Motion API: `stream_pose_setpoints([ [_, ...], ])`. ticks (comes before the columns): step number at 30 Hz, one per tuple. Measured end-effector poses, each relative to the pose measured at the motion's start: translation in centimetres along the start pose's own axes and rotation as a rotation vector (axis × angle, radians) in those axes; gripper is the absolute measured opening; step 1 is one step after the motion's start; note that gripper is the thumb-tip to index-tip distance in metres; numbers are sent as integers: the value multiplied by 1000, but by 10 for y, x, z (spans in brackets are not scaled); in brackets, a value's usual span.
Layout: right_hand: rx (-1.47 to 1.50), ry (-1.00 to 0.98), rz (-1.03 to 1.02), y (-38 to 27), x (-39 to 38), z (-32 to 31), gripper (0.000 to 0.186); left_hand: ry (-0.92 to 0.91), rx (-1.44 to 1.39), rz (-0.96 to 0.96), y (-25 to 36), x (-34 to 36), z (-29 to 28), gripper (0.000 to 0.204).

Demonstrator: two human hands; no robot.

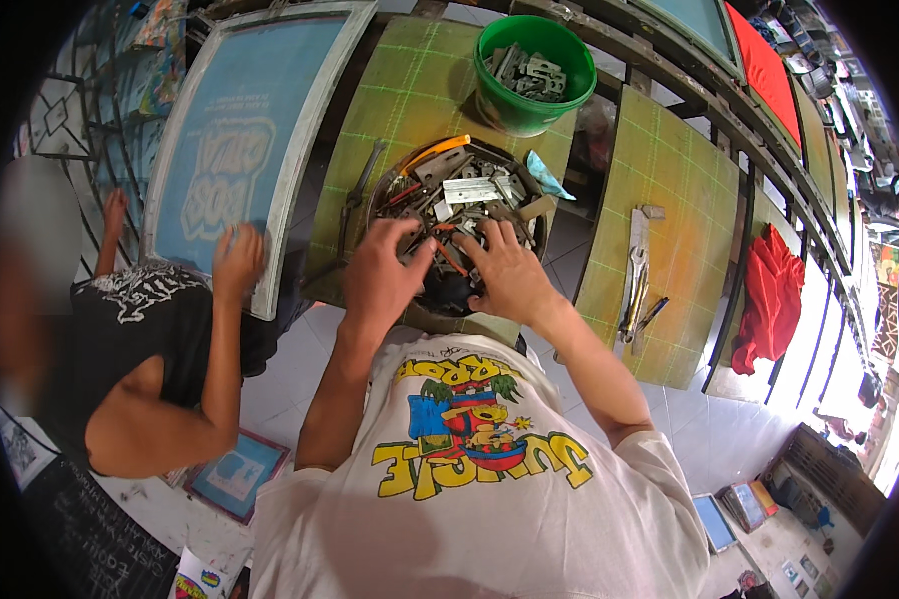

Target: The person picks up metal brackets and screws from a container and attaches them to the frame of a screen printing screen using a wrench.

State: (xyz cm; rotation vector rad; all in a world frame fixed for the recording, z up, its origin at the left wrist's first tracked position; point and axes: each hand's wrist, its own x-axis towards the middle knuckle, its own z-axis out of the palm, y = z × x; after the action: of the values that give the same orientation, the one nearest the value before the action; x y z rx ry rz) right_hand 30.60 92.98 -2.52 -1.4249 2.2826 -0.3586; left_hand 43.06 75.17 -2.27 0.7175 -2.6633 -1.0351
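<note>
A round dark tray (541, 240) heaped with metal hardware sits on a green-yellow gridded board in front of me. My left hand (382, 270) is over its near left part, fingers bent and apart from the thumb, with nothing visible between them. My right hand (509, 265) reaches in from the right, its spread fingers on the pieces. Between both hands lies a thin orange-red strip (450, 257). Farther back in the pile are a pale metal plate (476, 190) and an orange curved handle (437, 153). The fingertips of the right hand are partly hidden among the parts.
Behind the tray stands a green bucket (519, 120) of metal clamps. A wrench (633, 285) and a pen (654, 312) lie on the right board (684, 240); a red cloth (772, 295) hangs beyond. At left, a co-worker's hand (238, 262) is beside a framed screen (305, 130).
</note>
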Motion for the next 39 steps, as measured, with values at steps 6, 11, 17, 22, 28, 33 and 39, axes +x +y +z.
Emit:
stream_pose_setpoints([
  [6,68,22,-89,32,-6,-11,68,-430,190,-38,23,-38,10,55],
  [11,20,64,-134,30,-9,-17,48,-482,336,20,22,-25,10,43],
  [17,263,254,3,40,-19,-16,43,-350,237,-43,20,-15,-15,27],
  [22,425,418,167,35,-26,-18,49,-194,187,-34,7,-11,-2,28],
  [28,-56,296,16,21,-29,-5,46,-163,210,-171,-1,18,2,31],
  [33,-44,208,-3,30,-19,-10,38,38,205,-153,-4,18,-3,42],
  [39,1122,527,380,38,-37,-5,26,-18,-779,-277,28,14,-15,60],
])
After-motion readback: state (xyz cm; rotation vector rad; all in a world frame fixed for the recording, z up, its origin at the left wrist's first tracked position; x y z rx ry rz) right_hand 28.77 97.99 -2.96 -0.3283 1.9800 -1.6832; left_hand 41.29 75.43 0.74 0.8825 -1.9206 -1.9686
